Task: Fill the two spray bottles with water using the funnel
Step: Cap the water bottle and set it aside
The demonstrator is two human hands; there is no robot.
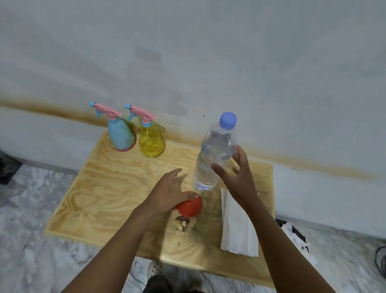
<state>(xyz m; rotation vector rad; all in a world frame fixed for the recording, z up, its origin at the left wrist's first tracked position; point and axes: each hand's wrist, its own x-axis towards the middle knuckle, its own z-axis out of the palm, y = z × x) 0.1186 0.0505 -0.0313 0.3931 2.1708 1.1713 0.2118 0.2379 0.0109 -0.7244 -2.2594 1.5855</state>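
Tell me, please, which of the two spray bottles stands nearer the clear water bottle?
The yellow spray bottle; it stands right of the blue spray bottle, on the side toward the water bottle.

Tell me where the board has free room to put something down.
Free: the left part of the board, in front of the blue bottle and yellow bottle, left of the left hand. Crowded: centre and right, with funnel, water bottle, tissues, right hand.
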